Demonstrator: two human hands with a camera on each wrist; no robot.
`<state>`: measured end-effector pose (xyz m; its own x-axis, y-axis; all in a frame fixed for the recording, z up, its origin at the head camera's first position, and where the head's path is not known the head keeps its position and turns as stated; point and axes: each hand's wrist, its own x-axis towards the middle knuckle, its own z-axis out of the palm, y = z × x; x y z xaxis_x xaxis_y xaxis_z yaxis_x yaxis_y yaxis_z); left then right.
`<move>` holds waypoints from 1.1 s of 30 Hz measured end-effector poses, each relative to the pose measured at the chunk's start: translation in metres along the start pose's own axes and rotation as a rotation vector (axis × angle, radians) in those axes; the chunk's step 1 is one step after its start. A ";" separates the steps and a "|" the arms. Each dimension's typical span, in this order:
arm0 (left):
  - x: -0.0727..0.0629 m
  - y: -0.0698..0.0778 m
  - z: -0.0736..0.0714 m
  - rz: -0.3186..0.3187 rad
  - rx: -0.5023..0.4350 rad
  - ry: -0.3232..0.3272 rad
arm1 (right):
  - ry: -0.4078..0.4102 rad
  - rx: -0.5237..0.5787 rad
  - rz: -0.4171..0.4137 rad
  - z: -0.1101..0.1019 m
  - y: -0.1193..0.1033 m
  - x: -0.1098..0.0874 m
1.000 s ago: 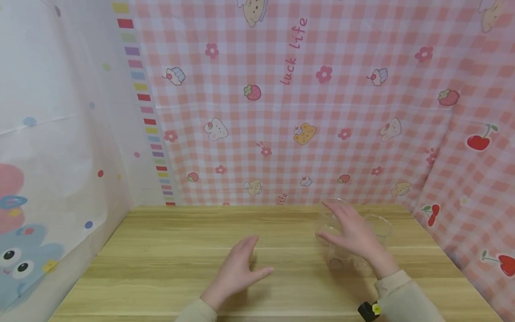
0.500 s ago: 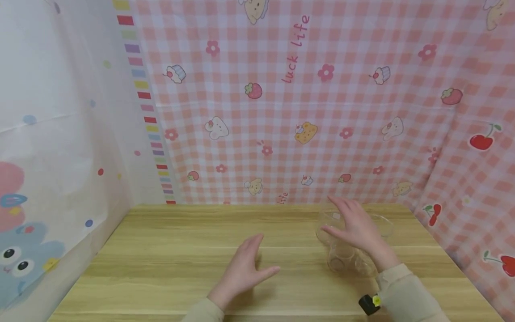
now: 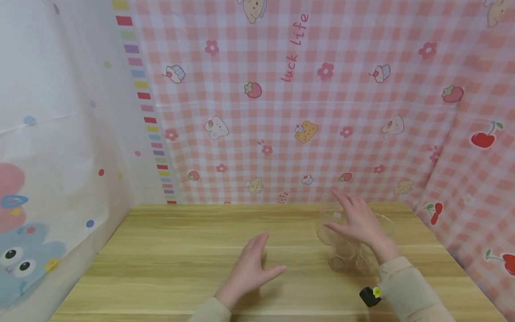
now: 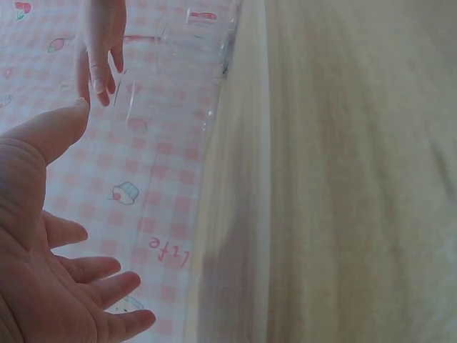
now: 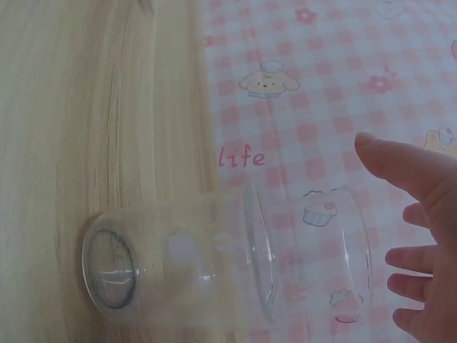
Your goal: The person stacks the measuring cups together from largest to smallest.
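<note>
My left hand point(image 3: 249, 268) hovers over the middle of the table, fingers spread and thumb apart, holding nothing. To its right, my right hand point(image 3: 360, 223) is raised above a cluster of clear, see-through cups, its fingers loosely extended. A larger clear cup point(image 3: 325, 232) stands left of that hand, with a small clear cup point(image 3: 337, 264) in front. Another clear rim point(image 3: 386, 222) shows behind the wrist; the hand and forearm partly hide the cluster. In the right wrist view, a tall clear cup point(image 5: 193, 268) stands near the right fingertips, which are apart from it.
The wood-grain table point(image 3: 173, 259) ends at a pink checked cloth point(image 3: 241, 116) hung behind it. A white printed cloth point(image 3: 60, 134) closes the left side, and a cherry-print cloth point(image 3: 483, 192) the right. A black device point(image 3: 369, 296) with a yellow mark is by the right cuff.
My left hand has drifted right across the table. My right hand has risen a little and shifted slightly right, uncovering more of the clear cups.
</note>
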<state>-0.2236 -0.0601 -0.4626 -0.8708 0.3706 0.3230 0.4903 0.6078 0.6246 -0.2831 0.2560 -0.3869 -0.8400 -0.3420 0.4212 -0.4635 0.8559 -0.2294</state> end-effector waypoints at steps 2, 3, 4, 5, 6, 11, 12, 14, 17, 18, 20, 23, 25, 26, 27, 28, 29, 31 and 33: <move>0.000 0.000 0.001 0.002 -0.002 -0.001 | -0.012 0.003 0.010 0.000 0.002 0.000; 0.000 0.001 0.001 0.001 -0.001 -0.002 | -0.018 0.004 0.015 0.000 0.003 0.000; 0.000 0.001 0.001 -0.002 -0.001 -0.003 | -0.023 0.006 0.019 0.000 0.004 0.000; 0.000 0.001 0.001 -0.006 0.003 -0.005 | -0.027 0.007 0.023 0.000 0.005 0.000; 0.000 0.001 0.002 -0.006 0.002 -0.003 | -0.031 0.007 0.026 0.001 0.005 0.000; 0.001 0.002 0.003 -0.025 0.003 -0.014 | -0.054 0.004 0.047 0.003 0.008 0.002; 0.001 0.002 0.003 -0.027 0.000 -0.014 | -0.060 0.002 0.053 0.004 0.009 0.002; 0.001 0.002 0.004 -0.028 0.002 -0.014 | -0.071 -0.001 0.067 0.004 0.010 0.002; 0.001 0.002 0.005 -0.024 0.004 -0.010 | -0.080 -0.004 0.083 0.005 0.010 0.004; 0.002 0.002 0.006 -0.022 0.006 -0.008 | -0.083 -0.002 0.087 0.005 0.010 0.005; 0.002 0.002 0.007 -0.021 0.002 -0.008 | -0.089 0.002 0.093 0.005 0.010 0.006; 0.003 0.002 0.008 -0.024 -0.001 -0.010 | -0.102 0.005 0.097 0.006 0.010 0.008; 0.003 0.002 0.008 -0.028 -0.003 -0.015 | -0.114 0.003 0.101 0.006 0.010 0.009; 0.003 0.003 0.008 -0.027 -0.004 -0.015 | -0.120 0.001 0.103 0.007 0.010 0.009; 0.002 0.003 0.008 -0.029 -0.003 -0.016 | -0.126 -0.001 0.107 0.007 0.010 0.010; 0.003 0.004 0.009 -0.028 -0.004 -0.016 | -0.130 -0.003 0.108 0.007 0.010 0.010; 0.003 0.004 0.009 -0.028 -0.007 -0.017 | -0.135 -0.004 0.114 0.007 0.010 0.010; 0.003 0.005 0.009 -0.030 -0.011 -0.020 | -0.141 -0.002 0.119 0.007 0.009 0.011; 0.004 0.005 0.010 -0.031 -0.014 -0.022 | -0.148 0.002 0.126 0.007 0.009 0.011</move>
<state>-0.2243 -0.0484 -0.4654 -0.8843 0.3677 0.2876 0.4628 0.6091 0.6441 -0.2988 0.2568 -0.3905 -0.9236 -0.2858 0.2557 -0.3526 0.8949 -0.2736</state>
